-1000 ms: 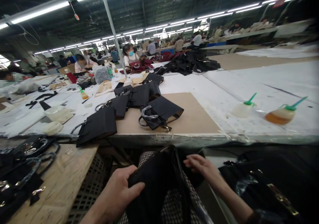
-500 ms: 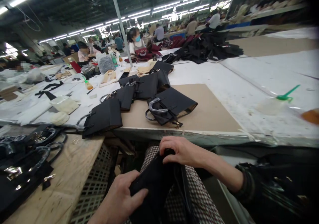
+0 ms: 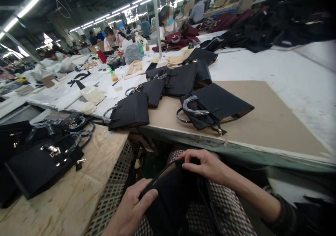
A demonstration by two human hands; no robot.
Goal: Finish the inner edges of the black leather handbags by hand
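Observation:
A black handbag piece (image 3: 168, 190) lies over my lap, on checked cloth (image 3: 225, 201), below the table edge. My left hand (image 3: 135, 202) grips its near left edge, thumb on top and fingers underneath. At its upper corner my right hand (image 3: 201, 162) pinches the rim between thumb and fingers. A tan strip shows along the edge between the two hands. Just beyond, a black handbag (image 3: 220, 106) with plastic-wrapped handles lies on a brown board (image 3: 262, 124). Another black handbag (image 3: 132, 110) rests at the table edge to the left.
Finished-looking black handbags (image 3: 44, 162) are heaped on a wooden surface (image 3: 78, 187) at left, above a perforated plastic crate (image 3: 112, 183). Across the white table (image 3: 252, 66) stand a pole (image 3: 156, 22), a small glue bottle (image 3: 113, 76) and dark red bags (image 3: 181, 38). Several people sit farther back.
My view has turned left, so the table and bags sit farther right. Both hands keep hold of the black piece, and its tan edge strip now shows.

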